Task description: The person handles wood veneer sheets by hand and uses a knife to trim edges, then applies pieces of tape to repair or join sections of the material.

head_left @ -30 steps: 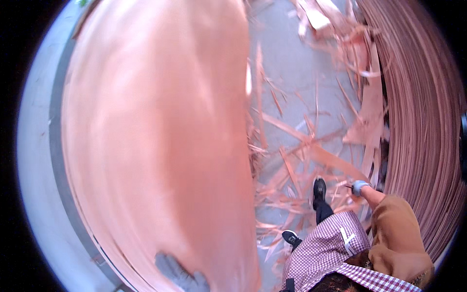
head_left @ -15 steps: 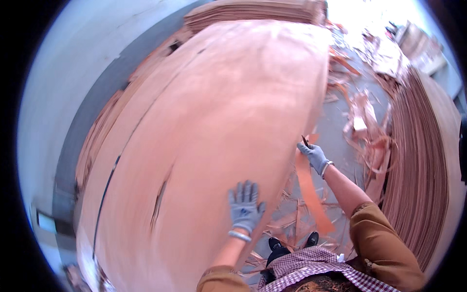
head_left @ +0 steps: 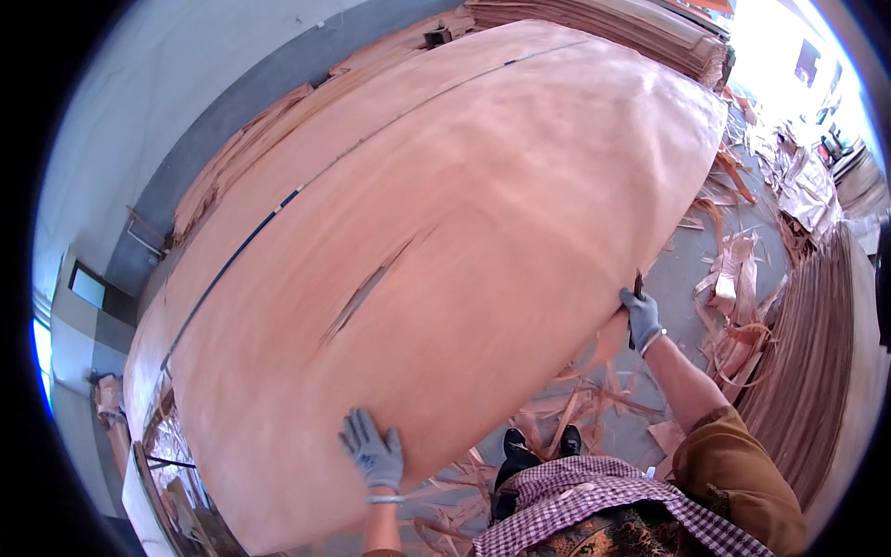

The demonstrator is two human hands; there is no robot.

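A large sheet of wood veneer (head_left: pixel 501 223), pinkish tan, spreads across the middle. A dark split (head_left: pixel 367 290) runs through it. My left hand (head_left: pixel 373 455), in a grey glove, lies flat on the near part of the sheet, fingers spread. At the sheet's right edge, my gloved right hand (head_left: pixel 643 316) is closed round a slim dark knife (head_left: pixel 638 283), its tip pointing away from me. Just below that hand hangs a strip of veneer (head_left: pixel 610 342), partly hidden by the sheet; whether the hand also grips it cannot be made out.
A long dark strap-like line (head_left: pixel 243 243) crosses the sheet's left side. Veneer stacks (head_left: pixel 807 343) stand at the right, with another stack (head_left: pixel 603 32) at the far end. Torn veneer scraps (head_left: pixel 738 278) litter the grey floor around my shoes (head_left: pixel 569 440). A wall (head_left: pixel 186 111) runs along the left.
The view has swung, shifting the sheet in the picture. My left hand lies nearer the sheet's close end, still flat. My right hand remains at the edge with the knife; less of the hanging strip shows.
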